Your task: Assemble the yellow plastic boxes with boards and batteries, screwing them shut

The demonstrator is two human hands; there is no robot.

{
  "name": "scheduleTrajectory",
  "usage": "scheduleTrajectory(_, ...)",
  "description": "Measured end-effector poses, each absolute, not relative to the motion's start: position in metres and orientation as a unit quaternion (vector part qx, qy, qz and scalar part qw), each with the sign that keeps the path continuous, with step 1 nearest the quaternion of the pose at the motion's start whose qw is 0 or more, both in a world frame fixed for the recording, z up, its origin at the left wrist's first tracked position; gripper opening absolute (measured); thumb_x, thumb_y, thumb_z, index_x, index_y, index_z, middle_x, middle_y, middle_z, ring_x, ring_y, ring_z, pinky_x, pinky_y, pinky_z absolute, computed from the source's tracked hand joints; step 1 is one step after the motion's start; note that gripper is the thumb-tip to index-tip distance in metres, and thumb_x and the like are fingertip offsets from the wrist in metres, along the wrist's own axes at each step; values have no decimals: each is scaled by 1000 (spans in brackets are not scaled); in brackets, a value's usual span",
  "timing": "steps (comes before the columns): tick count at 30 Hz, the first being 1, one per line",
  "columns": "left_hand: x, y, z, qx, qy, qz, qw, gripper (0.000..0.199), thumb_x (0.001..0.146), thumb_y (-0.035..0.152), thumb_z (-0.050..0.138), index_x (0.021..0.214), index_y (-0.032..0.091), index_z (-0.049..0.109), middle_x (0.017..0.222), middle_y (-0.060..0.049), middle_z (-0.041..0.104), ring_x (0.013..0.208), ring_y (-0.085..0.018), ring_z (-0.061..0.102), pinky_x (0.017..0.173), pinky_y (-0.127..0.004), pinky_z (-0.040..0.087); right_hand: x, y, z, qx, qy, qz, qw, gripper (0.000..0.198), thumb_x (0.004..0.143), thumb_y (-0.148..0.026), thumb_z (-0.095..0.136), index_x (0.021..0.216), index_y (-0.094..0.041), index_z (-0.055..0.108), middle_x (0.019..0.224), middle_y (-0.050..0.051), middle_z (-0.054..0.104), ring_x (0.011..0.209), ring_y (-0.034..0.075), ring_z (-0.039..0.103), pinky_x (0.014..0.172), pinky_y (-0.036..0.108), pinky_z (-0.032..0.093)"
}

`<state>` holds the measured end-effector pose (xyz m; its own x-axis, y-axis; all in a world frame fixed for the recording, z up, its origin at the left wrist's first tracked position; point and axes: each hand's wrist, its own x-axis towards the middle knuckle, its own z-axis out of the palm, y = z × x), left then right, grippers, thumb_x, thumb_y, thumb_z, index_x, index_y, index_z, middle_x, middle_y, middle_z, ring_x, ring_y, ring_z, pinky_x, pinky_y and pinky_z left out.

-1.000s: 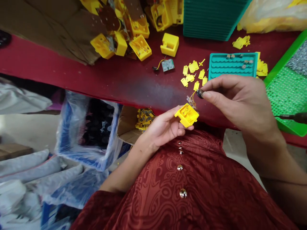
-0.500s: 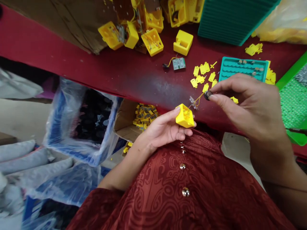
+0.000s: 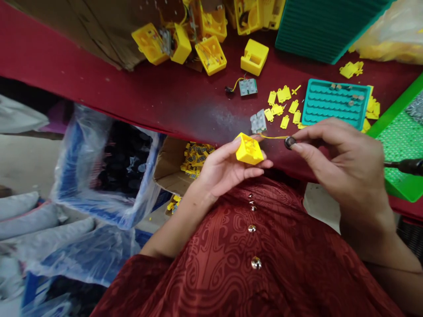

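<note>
My left hand (image 3: 228,169) grips a small yellow plastic box (image 3: 248,149), its open side facing up. Between the thumb and forefinger of my right hand (image 3: 340,160) is a small round black speaker-like part (image 3: 290,142). Thin yellow wires (image 3: 273,137) run from this part toward a grey-and-green circuit board (image 3: 258,121), which sits just beyond the box. Whether the board rests on the table or hangs from its wires, I cannot tell. A second circuit board (image 3: 247,87) with a black round part on wires lies farther back on the table.
Several yellow housings (image 3: 210,55) stand at the back, beside a large teal container (image 3: 330,28). Small yellow plates (image 3: 284,122) lie near a teal tray (image 3: 336,105) holding tiny parts. A green basket (image 3: 396,145) is at right; a plastic-lined blue crate (image 3: 66,176) and cardboard box (image 3: 170,169) are at left.
The yellow box has shifted slightly left and up with my left hand. The circuit board has swung up and turned flat into view, while my right hand has lowered slightly, stretching the wires straighter.
</note>
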<state>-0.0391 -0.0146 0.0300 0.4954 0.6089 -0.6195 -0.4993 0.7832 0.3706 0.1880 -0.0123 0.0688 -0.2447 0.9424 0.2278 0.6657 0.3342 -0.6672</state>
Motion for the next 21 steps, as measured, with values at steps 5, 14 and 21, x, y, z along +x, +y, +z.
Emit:
scheduleTrajectory(5,-42,-15,36,163,416,365,817,27,89,29,81,111,14,79,100,-8,82,86,-21,85,68,-22,66,176,-19,52,-526,-711,322,339,7,95,-17,74,96,-21,79,90,2,77,78,14,70,68,27,54)
scheduleTrajectory(14,-33,-19,26,148,461,353,801,21,97,31,73,107,14,81,93,-8,79,75,-16,76,61,-22,63,169,-28,34,-484,-756,301,322,10,102,-26,72,105,-25,81,97,4,76,87,17,71,79,32,59)
scheduleTrajectory(21,-27,-23,29,170,474,366,783,24,97,30,75,117,19,82,108,-6,82,87,-16,77,77,-25,65,168,-35,26,-470,-781,235,337,7,102,-16,70,103,-20,76,95,4,77,88,17,73,78,31,59)
